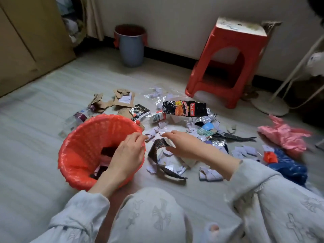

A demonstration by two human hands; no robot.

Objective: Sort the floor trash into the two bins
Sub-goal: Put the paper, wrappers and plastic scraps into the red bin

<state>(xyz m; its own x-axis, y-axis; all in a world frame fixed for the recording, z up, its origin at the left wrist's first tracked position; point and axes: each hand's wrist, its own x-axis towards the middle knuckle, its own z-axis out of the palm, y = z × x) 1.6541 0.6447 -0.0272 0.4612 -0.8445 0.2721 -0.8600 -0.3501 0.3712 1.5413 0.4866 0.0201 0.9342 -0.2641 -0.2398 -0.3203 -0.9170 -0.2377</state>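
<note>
We are mid-sort: our left hand [128, 153] hangs over the red-lined woven basket [82, 137], fingers loosely curled, seemingly holding nothing. Our right hand [182, 142] reaches into the torn white paper scraps [164, 158] on the floor; its grip is blurred. The grey bucket bin [131, 50] stands far off; its contents are hidden.

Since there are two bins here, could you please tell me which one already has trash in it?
The red-lined basket under the left hand; scraps lie inside. The grey bin stands by the wall.
</note>
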